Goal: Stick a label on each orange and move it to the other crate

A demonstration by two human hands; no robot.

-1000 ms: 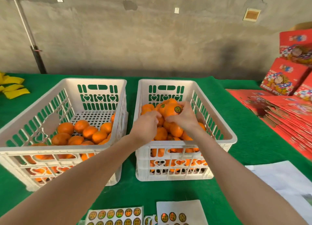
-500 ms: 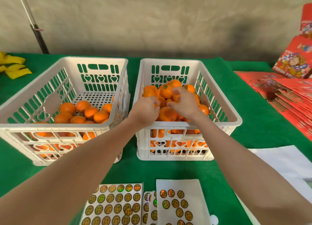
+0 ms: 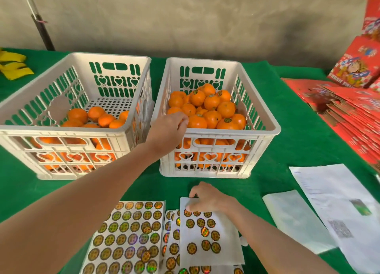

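a green cloth [image 3: 287,117] covers the table from edge to edge, and behind it stands a bare grey concrete wall [image 3: 185,22] with a dark pole [image 3: 42,33] leaning against it at the far left. two white slotted crates sit side by side on the cloth, nearly touching. the left crate [image 3: 61,129] holds a low layer of oranges [image 3: 96,117] with part of its perforated floor bare; the right crate [image 3: 265,129] is heaped with oranges [image 3: 211,113], several showing round labels on top.

the left hand [image 3: 167,129] reaches over the near left corner of the right crate, its fingers curled down onto the fruit there; whether they actually grip an orange cannot be told, since the hand hides it. the right hand [image 3: 207,199] rests low on the cloth in front of the right crate, fingertips pinched at the top edge of a partly used label sheet [image 3: 205,245], touching the first row of stickers.

a full label sheet [image 3: 127,238] lies just left of it, with more sheets overlapping between them. to the right lie a glossy white backing sheet [image 3: 294,218] and a printed paper [image 3: 333,199]. flat red cartons [image 3: 353,117] are stacked at the far right, with printed red boxes [image 3: 355,66] upright behind them. yellow items [image 3: 12,65] lie at the far left edge.
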